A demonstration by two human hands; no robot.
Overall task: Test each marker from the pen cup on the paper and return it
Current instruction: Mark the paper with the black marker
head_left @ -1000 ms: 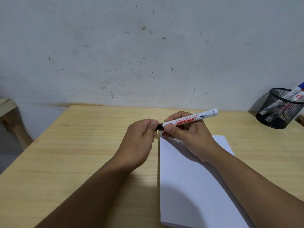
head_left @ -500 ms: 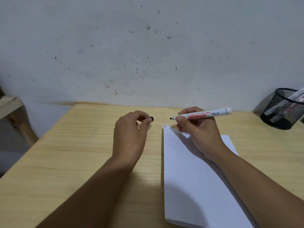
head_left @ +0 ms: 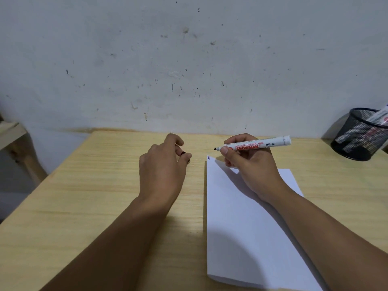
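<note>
My right hand (head_left: 251, 164) grips a white marker (head_left: 256, 145) with red lettering, held nearly level, its bare dark tip pointing left just above the top left corner of the paper stack (head_left: 241, 223). Two short red strokes (head_left: 209, 157) mark that corner. My left hand (head_left: 162, 166) hovers over the table left of the paper, fingers curled on the marker's small dark cap (head_left: 183, 153), mostly hidden. The black mesh pen cup (head_left: 354, 135) stands at the far right against the wall with other markers (head_left: 378, 118) leaning in it.
The light wooden table (head_left: 94, 196) runs up to a stained white wall (head_left: 189, 59). A wooden ledge (head_left: 10, 131) sticks in at the far left, beyond the table's edge. The cup is partly cut off by the right frame border.
The cap came off the marker a second ago. My left hand drew left with the cap and lowered slightly; my right hand keeps the uncapped marker over the paper's top corner.
</note>
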